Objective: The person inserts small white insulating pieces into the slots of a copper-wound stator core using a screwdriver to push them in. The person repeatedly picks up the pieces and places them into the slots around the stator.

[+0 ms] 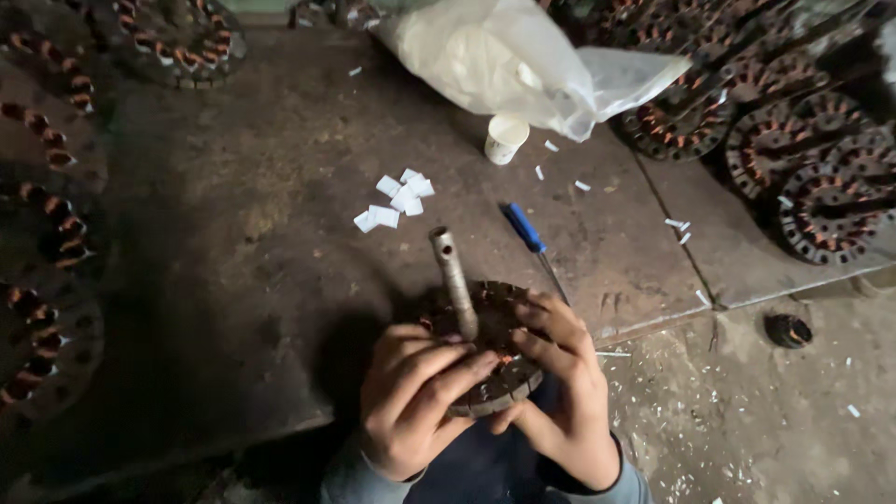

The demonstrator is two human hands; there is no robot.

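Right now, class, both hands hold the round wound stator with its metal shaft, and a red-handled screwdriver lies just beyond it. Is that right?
Not quite: the head view shows the screwdriver has a blue handle. Left hand and right hand do hold the stator with its shaft.

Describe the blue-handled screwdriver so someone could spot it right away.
On the dark worn workbench, look just beyond the round wound stator both hands grip. The slim blue-handled screwdriver lies flat there, right of the scattered white paper slips, the only blue thing.

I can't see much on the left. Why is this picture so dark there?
Head view: light is dim and uneven, the left stators sinking into shadow; the bag is the brightest patch, almost glaring; both hands on the rotor stay fairly sharp; edges bend from the wide lens.
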